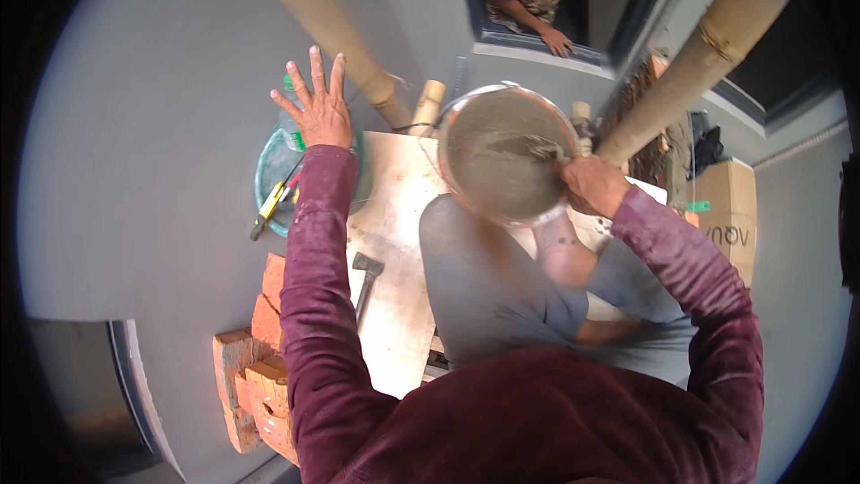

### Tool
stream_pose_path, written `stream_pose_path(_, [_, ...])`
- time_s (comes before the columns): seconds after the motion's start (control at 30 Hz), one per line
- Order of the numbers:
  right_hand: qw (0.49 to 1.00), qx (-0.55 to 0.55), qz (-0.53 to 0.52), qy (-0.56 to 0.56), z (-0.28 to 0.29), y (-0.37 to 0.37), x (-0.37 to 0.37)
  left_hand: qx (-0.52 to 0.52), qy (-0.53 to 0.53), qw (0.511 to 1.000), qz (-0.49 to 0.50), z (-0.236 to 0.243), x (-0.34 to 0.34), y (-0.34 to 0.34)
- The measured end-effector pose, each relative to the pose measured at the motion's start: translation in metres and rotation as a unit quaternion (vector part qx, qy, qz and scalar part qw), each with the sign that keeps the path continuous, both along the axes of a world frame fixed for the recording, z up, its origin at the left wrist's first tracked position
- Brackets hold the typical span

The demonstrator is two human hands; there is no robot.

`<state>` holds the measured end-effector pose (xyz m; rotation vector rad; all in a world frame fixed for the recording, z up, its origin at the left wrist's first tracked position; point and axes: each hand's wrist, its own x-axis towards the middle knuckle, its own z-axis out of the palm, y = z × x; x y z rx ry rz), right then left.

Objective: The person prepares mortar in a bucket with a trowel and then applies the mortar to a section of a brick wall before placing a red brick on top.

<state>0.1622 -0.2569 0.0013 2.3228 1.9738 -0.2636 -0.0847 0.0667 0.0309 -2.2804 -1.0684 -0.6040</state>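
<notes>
The right hand curls at the bucket rim, seemingly round a trowel in the mortar; the left hand, splayed, holds nothing near the basin. The bucket stands before the knees. Probably scooping; next calls for a steady lift.
</notes>
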Motion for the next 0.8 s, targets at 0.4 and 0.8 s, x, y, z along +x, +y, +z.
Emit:
stream_pose_path(0.4, [0.994,0.033,0.062,-0.081,0.032,0.060,0.009,-0.728,-0.415,0.546,-0.018,-0.078,0.042,-0.092])
stream_pose_path(0.8, [0.986,-0.050,0.089,-0.132,0.073,-0.027,0.016,-0.627,-0.492,0.572,-0.195,-0.080,0.088,-0.146])
